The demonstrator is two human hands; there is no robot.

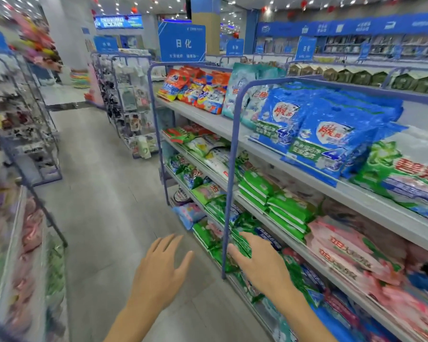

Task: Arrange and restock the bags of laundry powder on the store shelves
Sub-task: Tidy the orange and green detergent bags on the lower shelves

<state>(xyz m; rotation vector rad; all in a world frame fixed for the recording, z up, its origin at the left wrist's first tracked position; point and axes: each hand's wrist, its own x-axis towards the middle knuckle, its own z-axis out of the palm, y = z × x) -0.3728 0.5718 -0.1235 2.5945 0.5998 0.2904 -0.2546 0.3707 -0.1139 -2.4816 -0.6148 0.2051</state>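
The bags of laundry powder fill the shelving to my right, on every tier I can see. On top, the blue bags (331, 137) lean in a fairly neat row, with teal bags (242, 92) and orange bags (200, 87) farther along. One tier down, flat green bags (282, 206) sit in a tidy stack beside pink bags (351, 248) lying on their backs. The low tier is the untidy one: crumpled green bags (242, 233) spill over the edge by the blue upright post (229, 193), and a pale blue bag (189, 214) juts out into the aisle.

The right hand (260, 262) reaches toward that crumpled green lot, fingers spread and straight, gripping nothing; whether the fingertips touch the plastic I cannot tell. The left hand (162, 270) hovers over the floor (104, 193) just left of the post, fingers likewise apart and empty.

I'd judge the job to be partly done at best: the upper tiers look faced up, while the lower front needs squaring and pushing back onto the shelf edge (307, 174). No fresh stock shows anywhere (no carton, no trolley), so restocking looks not yet begun from here.

Beyond, a blue aisle sign (182, 43) hangs over the far end, and a rack of small goods (22, 144) lines the opposite side.
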